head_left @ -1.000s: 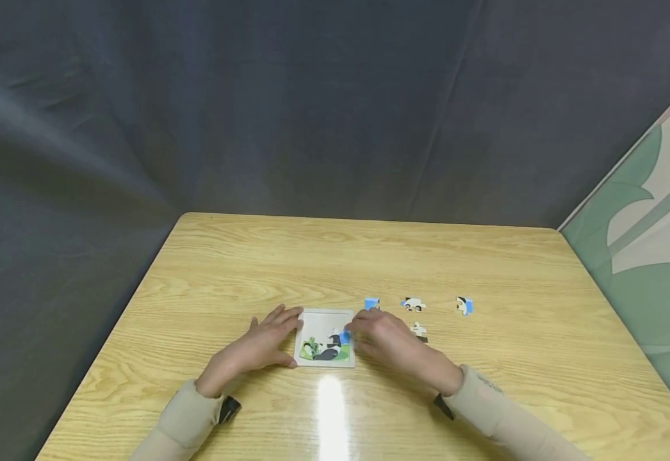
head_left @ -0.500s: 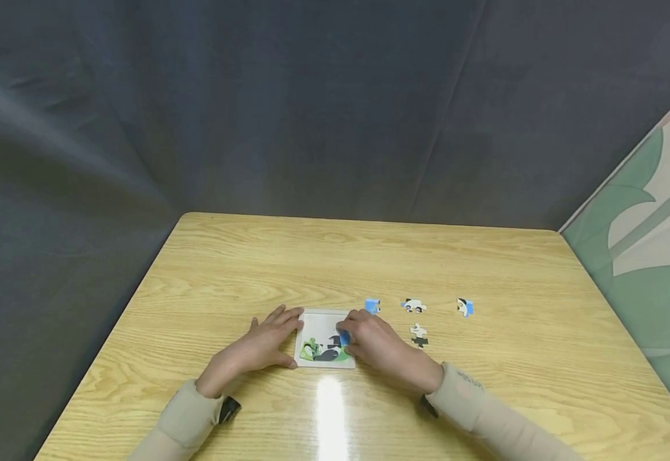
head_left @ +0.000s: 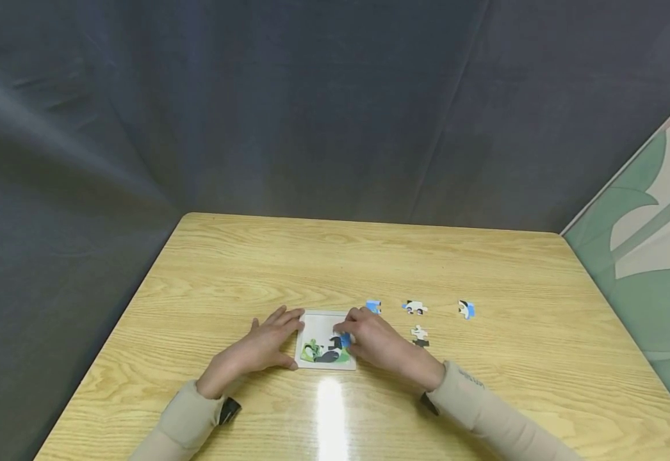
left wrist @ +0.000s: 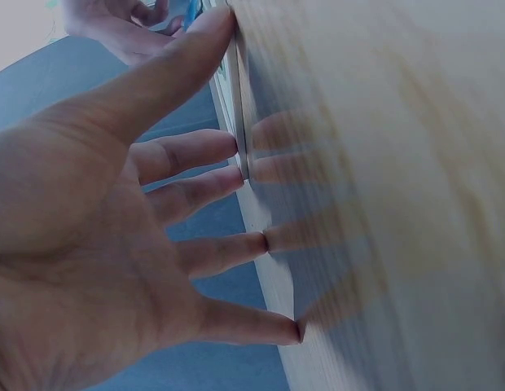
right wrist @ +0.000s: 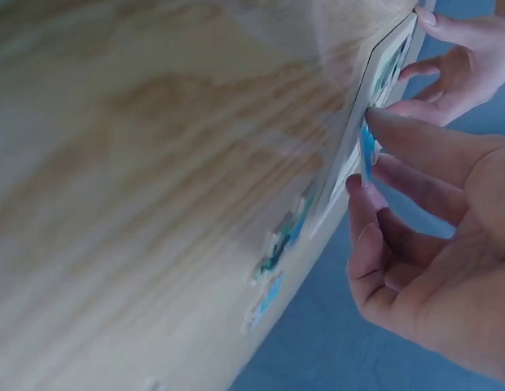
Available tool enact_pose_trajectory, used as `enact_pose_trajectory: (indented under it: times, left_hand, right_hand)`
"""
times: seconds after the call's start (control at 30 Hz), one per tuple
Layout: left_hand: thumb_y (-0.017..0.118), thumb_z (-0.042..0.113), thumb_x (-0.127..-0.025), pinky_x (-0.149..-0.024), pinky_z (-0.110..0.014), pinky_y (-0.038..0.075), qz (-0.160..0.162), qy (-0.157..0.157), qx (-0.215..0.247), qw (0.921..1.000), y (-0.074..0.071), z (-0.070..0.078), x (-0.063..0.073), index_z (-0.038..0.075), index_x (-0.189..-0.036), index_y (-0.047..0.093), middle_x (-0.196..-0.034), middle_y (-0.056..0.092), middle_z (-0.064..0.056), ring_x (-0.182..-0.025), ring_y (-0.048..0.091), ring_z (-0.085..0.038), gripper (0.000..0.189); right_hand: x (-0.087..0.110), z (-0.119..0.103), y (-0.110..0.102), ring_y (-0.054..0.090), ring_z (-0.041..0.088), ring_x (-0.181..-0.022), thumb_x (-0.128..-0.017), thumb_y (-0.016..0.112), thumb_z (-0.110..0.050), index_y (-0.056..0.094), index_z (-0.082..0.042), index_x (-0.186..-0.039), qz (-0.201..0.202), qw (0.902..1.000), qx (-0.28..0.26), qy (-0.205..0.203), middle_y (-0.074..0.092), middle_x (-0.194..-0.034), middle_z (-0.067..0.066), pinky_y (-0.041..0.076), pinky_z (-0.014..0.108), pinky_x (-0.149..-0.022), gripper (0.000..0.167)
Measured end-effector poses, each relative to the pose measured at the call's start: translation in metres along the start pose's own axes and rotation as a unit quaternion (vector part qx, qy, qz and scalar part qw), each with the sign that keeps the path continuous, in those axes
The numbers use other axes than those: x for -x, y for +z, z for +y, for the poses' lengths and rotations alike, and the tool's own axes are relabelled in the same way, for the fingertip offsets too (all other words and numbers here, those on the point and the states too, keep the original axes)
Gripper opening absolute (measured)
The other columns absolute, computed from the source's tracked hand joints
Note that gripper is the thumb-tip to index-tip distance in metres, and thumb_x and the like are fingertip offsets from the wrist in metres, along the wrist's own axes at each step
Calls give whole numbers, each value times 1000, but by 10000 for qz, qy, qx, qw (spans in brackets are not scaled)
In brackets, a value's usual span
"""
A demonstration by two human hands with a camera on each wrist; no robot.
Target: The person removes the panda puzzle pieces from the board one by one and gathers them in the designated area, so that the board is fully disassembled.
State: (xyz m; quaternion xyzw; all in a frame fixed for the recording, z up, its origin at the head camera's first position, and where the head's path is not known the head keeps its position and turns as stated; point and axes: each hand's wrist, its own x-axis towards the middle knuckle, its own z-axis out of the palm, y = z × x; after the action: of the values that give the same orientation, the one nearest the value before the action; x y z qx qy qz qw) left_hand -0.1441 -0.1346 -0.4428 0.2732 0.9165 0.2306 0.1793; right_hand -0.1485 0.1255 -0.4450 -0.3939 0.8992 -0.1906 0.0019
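In the head view a pale, square puzzle tray (head_left: 325,367) lies on the table, with green, black and white jigsaw pieces (head_left: 326,354) along its near side. My left hand (head_left: 262,342) has its fingers spread. Its thumb and two fingertips touch the tray's left edge, and the other fingertips rest on the tabletop in the left wrist view. Over the tray's right side, my right hand (head_left: 378,340) pinches a blue jigsaw piece (right wrist: 367,148) between thumb and fingers. This piece stands tilted at the tray in the right wrist view, partly hidden by the fingertips.
Right of the tray lie several loose jigsaw pieces: a blue one (head_left: 373,307), a panda-face one (head_left: 414,307), a blue-and-white one (head_left: 466,310) and a black-and-white one (head_left: 420,335). A dark curtain (head_left: 335,115) hangs behind the wooden table (head_left: 243,262).
My right hand has shifted left over the tray with the blue jigsaw piece, uncovering more of the black-and-white loose piece. My left hand has stayed at the tray's left edge.
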Motion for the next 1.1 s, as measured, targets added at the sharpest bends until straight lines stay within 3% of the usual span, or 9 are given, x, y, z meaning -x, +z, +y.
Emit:
enact_pose_trajectory:
  times: [0.27, 0.37, 0.53, 0.8, 0.93, 1.1]
  left_hand:
    - [80, 26, -77, -93, -83, 14, 0, 52, 32, 10000, 0, -1, 0, 8, -134, 50, -156, 28, -8, -143, 14, -43, 66]
    - [80, 26, -77, -93, -83, 14, 11, 64, 28, 10000, 0, -1, 0, 8, -134, 50, -156, 28, -8, -143, 14, -43, 66]
    - [80, 26, -77, -93, -83, 13, 24, 82, -19, 10000, 1, -2, 0, 7, -134, 51, -156, 28, -9, -143, 14, -43, 66]
    - [80, 25, -77, -93, -83, 13, 21, 66, -6, 10000, 2, -2, 1, 6, -134, 50, -156, 27, -10, -143, 14, -43, 66]
    - [80, 26, -77, -94, -82, 13, 3, 37, -3, 10000, 1, -1, 1, 7, -134, 50, -156, 27, -9, -143, 14, -42, 67]
    - [80, 26, -77, -94, -82, 13, -4, 28, -34, 10000, 1, -1, 0, 8, -134, 50, -157, 26, -8, -144, 14, -41, 67]
  right_hand:
    - [-1, -2, -5, 54, 16, -88, -75, 82, -13, 71, -7, -111, -87, 9963, 791, -328, 63, -98, 3, 48, 27, -74, 37]
    - [0, 0, -9, 57, 17, -89, -78, 80, -15, 72, -8, -108, 186, 9937, 1005, -456, 64, -98, 3, 50, 30, -75, 32]
    - [13, 17, -28, 58, 17, -88, -77, 81, -15, 72, -7, -107, 865, 9915, 866, -436, 65, -100, 4, 51, 31, -70, 32]
    - [76, 70, -61, 63, 21, -80, -67, 85, -2, 72, -2, -102, 1568, 9807, 1127, -315, 67, -95, 9, 54, 34, -62, 38]
    - [115, 88, -68, 64, 23, -78, -60, 86, 4, 73, -5, -99, 1477, 9806, 1288, -89, 68, -92, 8, 54, 36, -60, 42]
    - [152, 98, -66, 63, 21, -76, -61, 83, 8, 73, -10, -103, 1206, 9825, 1405, 217, 68, -91, 6, 51, 33, -56, 46]
